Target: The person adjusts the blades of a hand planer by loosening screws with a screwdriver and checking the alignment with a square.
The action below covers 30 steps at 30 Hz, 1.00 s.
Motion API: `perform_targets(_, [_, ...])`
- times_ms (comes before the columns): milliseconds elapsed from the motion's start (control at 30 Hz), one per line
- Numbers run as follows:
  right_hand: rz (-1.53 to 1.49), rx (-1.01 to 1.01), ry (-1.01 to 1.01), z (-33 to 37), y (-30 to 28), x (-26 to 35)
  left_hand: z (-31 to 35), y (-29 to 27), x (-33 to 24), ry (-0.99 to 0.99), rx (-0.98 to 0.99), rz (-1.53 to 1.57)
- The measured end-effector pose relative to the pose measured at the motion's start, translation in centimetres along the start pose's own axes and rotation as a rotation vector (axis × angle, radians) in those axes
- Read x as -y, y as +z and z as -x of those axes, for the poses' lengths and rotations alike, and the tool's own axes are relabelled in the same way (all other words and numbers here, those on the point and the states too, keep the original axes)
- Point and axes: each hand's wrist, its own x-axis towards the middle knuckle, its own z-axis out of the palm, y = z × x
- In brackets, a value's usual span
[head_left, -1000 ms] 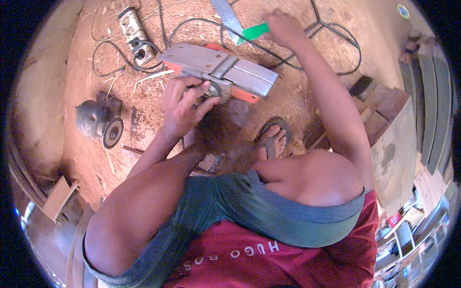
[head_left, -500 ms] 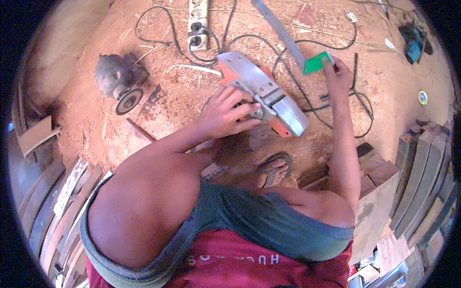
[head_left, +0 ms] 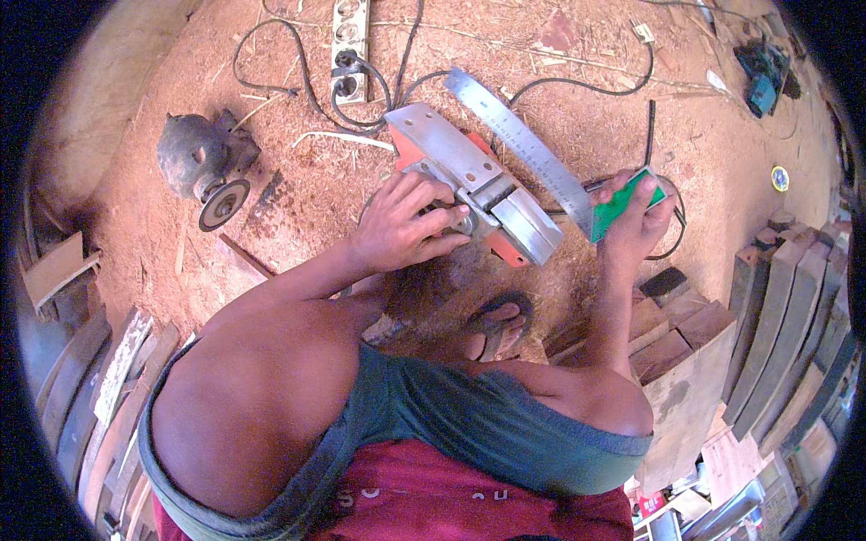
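Observation:
An orange electric hand planer [head_left: 451, 153] is turned over, so its metal sole faces up with the cutter slot across it. My left hand [head_left: 408, 221] is closed around the planer's near side. To the right, my right hand [head_left: 642, 216] grips the green handle of a try square [head_left: 523, 149]. The square's graduated steel blade slants up and leftward, lying alongside the planer's sole in the picture. Whether blade and sole touch, I cannot tell.
A bench grinder [head_left: 206, 167] with a disc stands on the shavings at left. A power strip [head_left: 350, 54] and black cables lie beyond the planer. A teal power tool [head_left: 762, 81] sits far right. Wood pieces [head_left: 776, 316] are stacked right, with more boards [head_left: 117, 379] left.
My right hand has come down toward me with the try square, bringing its blade closer to the planer and turning its face more into view. My left hand stays on the planer.

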Motion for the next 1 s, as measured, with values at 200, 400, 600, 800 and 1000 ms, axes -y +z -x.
perform_targets(200, [-0.078,0.048,0.08,1.6,1.2,0.1,0.2,0.1,0.2,0.005,-0.012,0.03])
perform_targets(400, [-0.085,0.075,0.055,2.0,1.3,-0.6,0.1,0.1,0.1,0.004,-0.002,0.03])
perform_targets(600, [-0.066,0.086,0.021,1.8,1.4,-1.0,0.0,-0.2,0.0,0.011,0.001,0.016])
perform_targets(800, [-0.068,0.079,0.049,2.0,1.2,-0.9,0.2,0.1,0.0,0.005,0.004,0.008])
perform_targets(1000, [-0.099,0.066,0.055,1.9,1.0,-1.5,-0.1,0.3,0.1,0.018,-0.007,-0.003])
